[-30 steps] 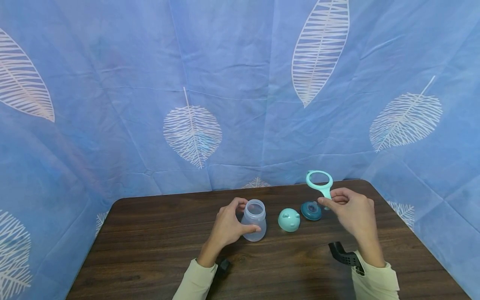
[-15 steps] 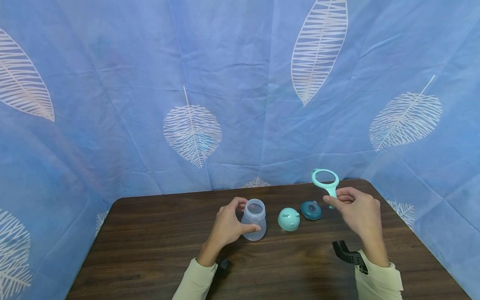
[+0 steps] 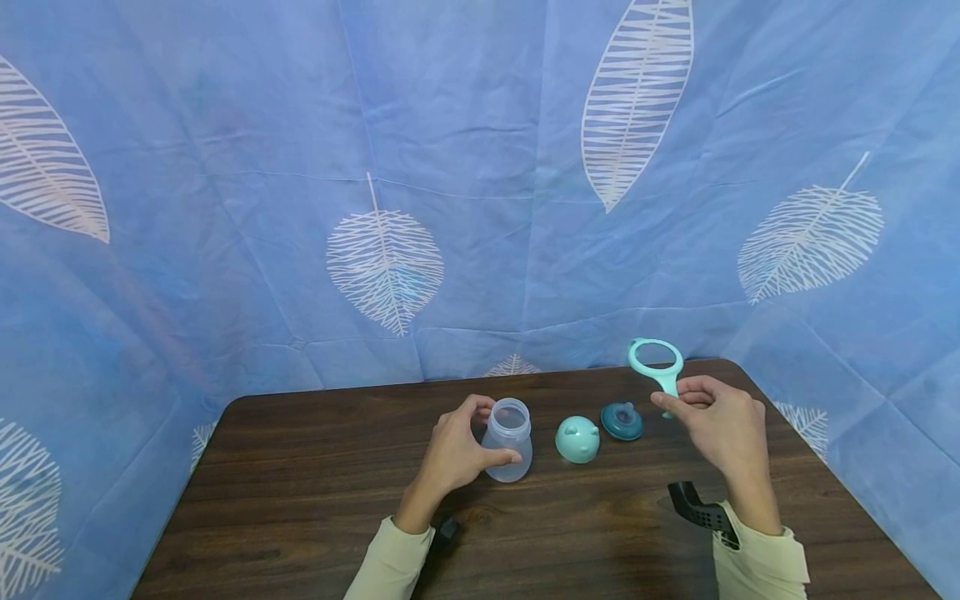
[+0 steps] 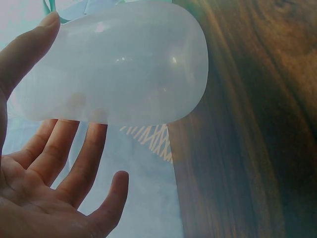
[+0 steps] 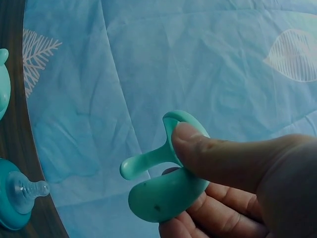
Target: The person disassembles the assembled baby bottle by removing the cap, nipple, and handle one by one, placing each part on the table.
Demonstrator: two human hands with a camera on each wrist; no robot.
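Observation:
A clear, open-topped baby bottle (image 3: 513, 458) stands upright on the table, with my left hand (image 3: 456, 448) gripping its side between thumb and fingers. In the left wrist view, the thumb lies along one side of the frosted bottle (image 4: 133, 64) and fingertips touch the other. My right hand (image 3: 716, 423) pinches a mint-green bottle handle (image 3: 666, 379) by one grip, its ring raised toward the back edge. The right wrist view shows the thumb pressing over the curved handle (image 5: 166, 198). Left of that hand sits a dark teal nipple with its collar (image 3: 622, 422), nipple up.
Between the bottle and the nipple sits a mint dome cap (image 3: 577, 440) with small ears. The brown wooden table (image 3: 322, 483) ends at a blue leaf-patterned cloth (image 3: 480, 250) hanging behind and at both sides.
My right hand has shifted a little to the right with the bottle handle, away from the nipple. The left hand and the bottle have stayed in place.

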